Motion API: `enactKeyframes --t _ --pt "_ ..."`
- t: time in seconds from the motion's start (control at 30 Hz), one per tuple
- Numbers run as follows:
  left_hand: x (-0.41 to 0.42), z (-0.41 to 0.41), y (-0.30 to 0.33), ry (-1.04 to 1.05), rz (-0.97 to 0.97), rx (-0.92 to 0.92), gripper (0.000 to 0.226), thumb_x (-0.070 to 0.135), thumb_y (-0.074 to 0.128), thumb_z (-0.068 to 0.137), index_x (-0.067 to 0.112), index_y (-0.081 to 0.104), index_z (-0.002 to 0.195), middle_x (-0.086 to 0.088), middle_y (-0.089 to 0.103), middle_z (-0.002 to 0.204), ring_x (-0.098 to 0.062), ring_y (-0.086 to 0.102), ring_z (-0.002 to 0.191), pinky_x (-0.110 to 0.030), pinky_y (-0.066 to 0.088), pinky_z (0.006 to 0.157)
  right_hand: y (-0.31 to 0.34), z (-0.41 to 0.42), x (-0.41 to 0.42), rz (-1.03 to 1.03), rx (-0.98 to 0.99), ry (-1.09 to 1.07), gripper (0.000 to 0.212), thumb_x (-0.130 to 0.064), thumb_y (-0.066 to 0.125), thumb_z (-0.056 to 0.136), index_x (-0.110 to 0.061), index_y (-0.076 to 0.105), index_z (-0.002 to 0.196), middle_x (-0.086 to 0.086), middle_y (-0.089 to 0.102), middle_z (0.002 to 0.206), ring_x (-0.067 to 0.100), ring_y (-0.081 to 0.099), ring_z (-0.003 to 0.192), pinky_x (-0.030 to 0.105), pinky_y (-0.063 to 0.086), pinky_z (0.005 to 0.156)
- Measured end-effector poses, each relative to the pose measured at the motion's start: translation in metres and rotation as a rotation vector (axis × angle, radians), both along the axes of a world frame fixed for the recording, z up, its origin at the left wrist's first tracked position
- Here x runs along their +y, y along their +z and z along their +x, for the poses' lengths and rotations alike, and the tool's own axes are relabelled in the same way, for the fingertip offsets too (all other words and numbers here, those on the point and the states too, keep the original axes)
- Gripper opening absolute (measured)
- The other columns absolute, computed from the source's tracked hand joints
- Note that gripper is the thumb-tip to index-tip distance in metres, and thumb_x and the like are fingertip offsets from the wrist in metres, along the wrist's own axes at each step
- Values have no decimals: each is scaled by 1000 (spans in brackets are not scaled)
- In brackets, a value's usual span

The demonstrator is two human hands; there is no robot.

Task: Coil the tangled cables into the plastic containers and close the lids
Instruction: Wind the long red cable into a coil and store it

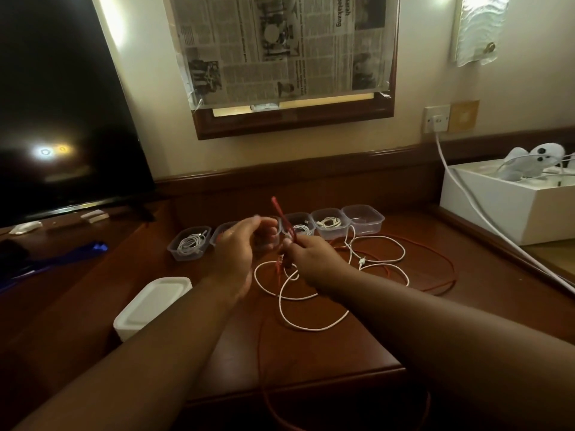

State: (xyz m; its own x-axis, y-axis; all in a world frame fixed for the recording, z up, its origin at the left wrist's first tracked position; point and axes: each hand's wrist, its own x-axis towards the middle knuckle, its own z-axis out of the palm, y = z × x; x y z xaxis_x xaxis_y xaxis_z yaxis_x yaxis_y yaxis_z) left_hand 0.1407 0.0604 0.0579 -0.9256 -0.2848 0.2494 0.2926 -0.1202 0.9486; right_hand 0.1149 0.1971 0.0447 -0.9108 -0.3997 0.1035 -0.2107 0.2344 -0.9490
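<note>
Before the container row, right hand pinches red cable; left hand loosely curled, empty.

Dark television at left, newspaper-covered frame, white box at right

You've got a glossy dark wood desk, clear plastic tubs, a stack of matt white plastic lids. Red cable looks smooth rubbery, white cable matt, maybe braided. Printed newspaper on the wall, glossy black screen.
</note>
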Motion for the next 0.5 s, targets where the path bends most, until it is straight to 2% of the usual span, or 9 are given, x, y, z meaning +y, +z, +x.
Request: enactKeyframes --t 0.1,0.2,0.3,0.37,0.43,0.5 --pt "-7 -8 -28 38 -221 -62 34 -7 37 95 8 67 102 -6 66 93 -17 61 87 -20 50 69 6 -2 0 -171 -67 -12 33 -31 37 107 -10 62 105 7 59 86 10 51 59 20 41 50" --pt "-15 -11 -55 -181 -446 -185 40 -8 47 94 21 60 117 0 64 114 -14 62 102 -18 49 72 11 -2 0 -239 -64 -27 35 -33 35 107 -12 62 108 2 57 85 11 54 70 23 44 59" --pt "-15 -20 -70 -199 -589 -235 32 -2 55 94 29 62 101 3 63 111 -12 63 101 -21 50 75 11 1 -1 -205 15 -15 36 -34 34 107 -14 64 107 1 61 94 13 58 88 26 48 74" --pt "-16 -30 -77 -110 -684 -184 26 1 58 95 26 64 90 -2 61 105 -21 64 98 -21 50 76 11 1 -2 -258 7 12 37 -36 34 106 -15 63 103 4 66 99 20 62 99 35 52 87" --pt "-21 -42 -83 14 -825 -130 16 4 61 94 17 67 86 -6 57 101 -24 61 94 -16 47 75 13 1 -2 -410 -119 77 37 -40 35 105 -14 60 98 8 66 87 27 65 91 43 52 87" --pt "-26 -46 -81 130 -869 -94 15 -1 68 88 14 68 85 -7 55 101 -24 59 90 -18 49 76 15 -3 0 -520 -224 90 38 -44 36 104 -13 56 95 4 57 73 22 58 71 38 51 72"
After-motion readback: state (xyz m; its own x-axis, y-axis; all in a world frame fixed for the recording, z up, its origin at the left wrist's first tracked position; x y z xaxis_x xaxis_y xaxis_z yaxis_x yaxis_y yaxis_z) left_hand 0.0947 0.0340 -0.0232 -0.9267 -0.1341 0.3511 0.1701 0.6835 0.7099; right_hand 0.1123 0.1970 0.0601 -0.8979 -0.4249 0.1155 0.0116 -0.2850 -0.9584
